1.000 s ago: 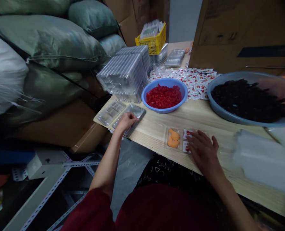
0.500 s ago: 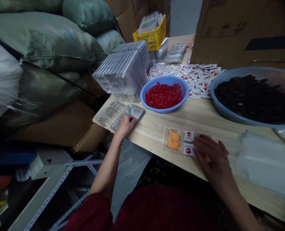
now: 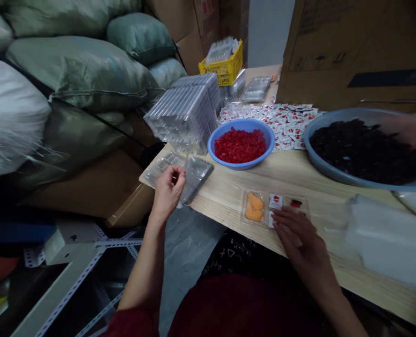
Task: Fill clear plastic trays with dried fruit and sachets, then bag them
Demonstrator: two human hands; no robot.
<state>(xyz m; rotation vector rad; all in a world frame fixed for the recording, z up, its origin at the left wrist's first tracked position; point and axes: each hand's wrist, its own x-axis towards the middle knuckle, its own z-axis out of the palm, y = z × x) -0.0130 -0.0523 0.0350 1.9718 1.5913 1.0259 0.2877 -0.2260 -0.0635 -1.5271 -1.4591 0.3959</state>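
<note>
Left hand (image 3: 169,189), centre-left of the frame: fingertips pinched tight, seemingly on the rim of a clear plastic shell (image 3: 186,163) above the flat shell stack (image 3: 201,174). Those look nested, so clinging plastic might bring two up together, or the rim could slip from so small a pinch. Right of centre, the right hand (image 3: 304,238) lies loose, fingers extended over the compartment tray (image 3: 266,206); contact can't be told. A careless drag there could shift the white sachets (image 3: 275,201) or jolt the orange drumstick-shaped pieces (image 3: 254,207), with the table's near edge close by.
</note>
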